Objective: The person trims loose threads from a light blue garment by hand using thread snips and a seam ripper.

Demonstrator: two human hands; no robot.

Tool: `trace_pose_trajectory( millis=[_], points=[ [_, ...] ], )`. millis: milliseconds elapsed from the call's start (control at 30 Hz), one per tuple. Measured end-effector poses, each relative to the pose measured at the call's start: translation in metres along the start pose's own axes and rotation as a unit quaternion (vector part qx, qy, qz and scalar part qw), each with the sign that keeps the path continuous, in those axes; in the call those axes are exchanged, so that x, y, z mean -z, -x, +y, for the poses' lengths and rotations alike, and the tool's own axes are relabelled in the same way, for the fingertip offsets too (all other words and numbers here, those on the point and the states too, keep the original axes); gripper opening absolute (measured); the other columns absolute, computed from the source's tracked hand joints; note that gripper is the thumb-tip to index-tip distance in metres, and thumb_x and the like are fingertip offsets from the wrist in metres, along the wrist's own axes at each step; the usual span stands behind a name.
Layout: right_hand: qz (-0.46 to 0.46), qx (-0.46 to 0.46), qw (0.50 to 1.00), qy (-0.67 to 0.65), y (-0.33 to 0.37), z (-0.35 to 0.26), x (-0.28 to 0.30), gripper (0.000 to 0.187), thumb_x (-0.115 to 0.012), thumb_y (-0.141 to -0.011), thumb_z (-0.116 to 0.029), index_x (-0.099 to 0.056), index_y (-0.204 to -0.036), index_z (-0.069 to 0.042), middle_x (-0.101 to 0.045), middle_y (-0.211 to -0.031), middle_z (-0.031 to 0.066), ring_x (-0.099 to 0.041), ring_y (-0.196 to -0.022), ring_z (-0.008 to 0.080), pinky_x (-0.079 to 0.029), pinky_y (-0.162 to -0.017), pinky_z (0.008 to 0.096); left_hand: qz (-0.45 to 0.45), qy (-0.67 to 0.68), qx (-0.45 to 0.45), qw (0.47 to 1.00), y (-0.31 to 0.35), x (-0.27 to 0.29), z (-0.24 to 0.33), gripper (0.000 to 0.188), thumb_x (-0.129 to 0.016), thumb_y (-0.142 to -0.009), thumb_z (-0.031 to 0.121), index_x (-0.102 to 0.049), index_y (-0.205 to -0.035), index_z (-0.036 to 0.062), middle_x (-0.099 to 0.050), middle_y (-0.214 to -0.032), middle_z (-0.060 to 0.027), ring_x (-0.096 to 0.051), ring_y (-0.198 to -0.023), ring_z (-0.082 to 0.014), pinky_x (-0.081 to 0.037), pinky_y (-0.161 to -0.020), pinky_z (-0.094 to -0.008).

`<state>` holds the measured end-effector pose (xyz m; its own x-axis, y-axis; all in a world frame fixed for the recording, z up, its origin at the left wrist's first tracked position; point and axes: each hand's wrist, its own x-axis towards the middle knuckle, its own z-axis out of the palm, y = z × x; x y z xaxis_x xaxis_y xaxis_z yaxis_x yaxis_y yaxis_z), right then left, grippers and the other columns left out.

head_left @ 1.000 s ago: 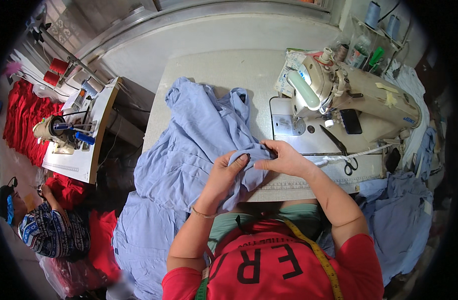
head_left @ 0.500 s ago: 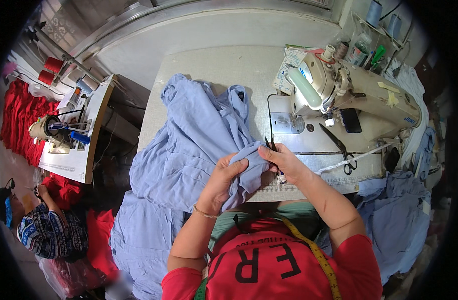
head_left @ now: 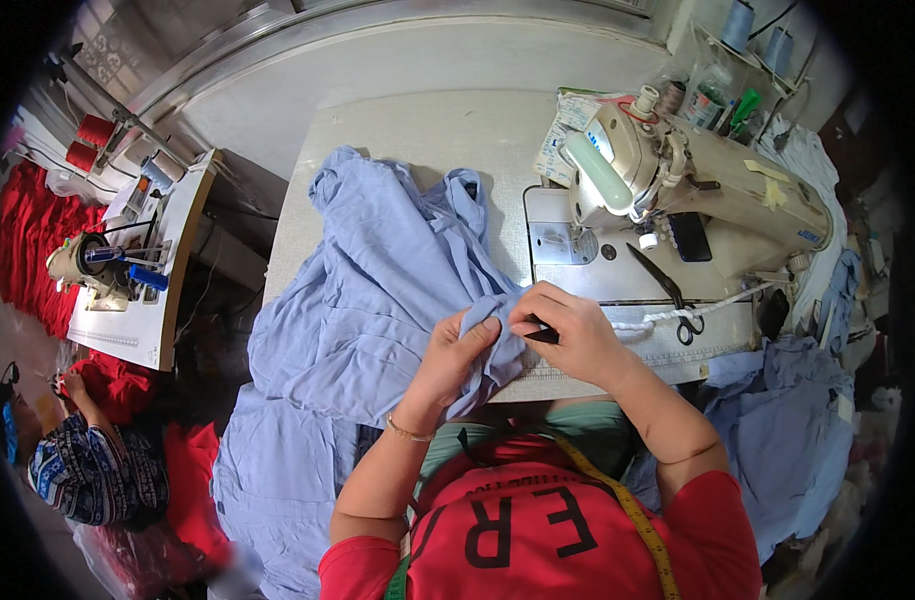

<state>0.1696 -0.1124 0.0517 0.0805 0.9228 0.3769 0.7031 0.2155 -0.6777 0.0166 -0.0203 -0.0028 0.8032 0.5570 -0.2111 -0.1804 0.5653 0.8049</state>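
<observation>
A light blue garment (head_left: 387, 260) lies bunched over the table in front of me. My left hand (head_left: 455, 355) is closed on a fold of it near the table's front edge. Beside that fold is my right hand (head_left: 567, 335), its fingers curled round a small pair of dark thread snips (head_left: 542, 336). Only a dark part of the snips shows below the fingers. Thumb and fingertips of this hand meet close to the cloth; whether they also pinch it or a thread, I cannot tell.
A sewing machine (head_left: 717, 180) stands at the right, with black scissors (head_left: 667, 285), a phone (head_left: 690, 237) and a white cord (head_left: 677, 314) near it. More blue cloth (head_left: 777, 440) hangs at the right. Leftward, a person (head_left: 97, 460) handles red cloth by another machine (head_left: 92, 265).
My right hand has turned and curled in, so the snips' blades no longer point up and away. My left hand keeps its hold on the garment. The whole view has shifted slightly.
</observation>
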Motion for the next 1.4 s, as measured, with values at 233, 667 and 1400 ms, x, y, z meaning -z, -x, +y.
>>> trace_pose_trajectory(
  millis=[233,667,1400],
  points=[
    [-0.03,0.013,0.998,0.048,-0.001,0.0,0.002,0.014,-0.065,-0.075,-0.008,-0.056,-0.083,-0.004,-0.055,-0.082,0.0092,-0.057,-0.067,0.0306,-0.045,-0.059,0.0368,-0.039,-0.065,-0.037,0.996,0.0,0.002,-0.002,0.018,-0.058,-0.089,0.013,-0.063,-0.101,0.0012,-0.063,-0.087,0.0001,-0.055,-0.077,-0.0049,-0.044,-0.067,-0.0186],
    [0.084,-0.122,0.988,-0.053,0.017,0.029,-0.004,0.019,-0.062,-0.076,-0.003,-0.048,-0.089,-0.004,-0.05,-0.081,0.0066,-0.052,-0.065,0.0232,-0.042,-0.059,0.0325,0.028,-0.071,-0.036,0.996,0.005,-0.002,-0.003,0.019,-0.057,-0.091,0.017,-0.062,-0.102,0.0022,-0.056,-0.08,0.0069,-0.046,-0.071,-0.0014,-0.038,-0.061,-0.0173],
    [0.007,0.046,0.999,-0.005,0.018,0.017,-0.002,0.017,-0.057,-0.073,0.004,-0.052,-0.085,-0.006,-0.055,-0.089,0.0073,-0.054,-0.063,0.0251,-0.043,-0.055,0.0332,0.022,-0.083,-0.019,0.996,0.002,-0.004,0.004,0.017,-0.061,-0.087,0.014,-0.063,-0.098,0.0003,-0.062,-0.084,0.0005,-0.055,-0.073,-0.0057,-0.044,-0.064,-0.0196]
  ],
)
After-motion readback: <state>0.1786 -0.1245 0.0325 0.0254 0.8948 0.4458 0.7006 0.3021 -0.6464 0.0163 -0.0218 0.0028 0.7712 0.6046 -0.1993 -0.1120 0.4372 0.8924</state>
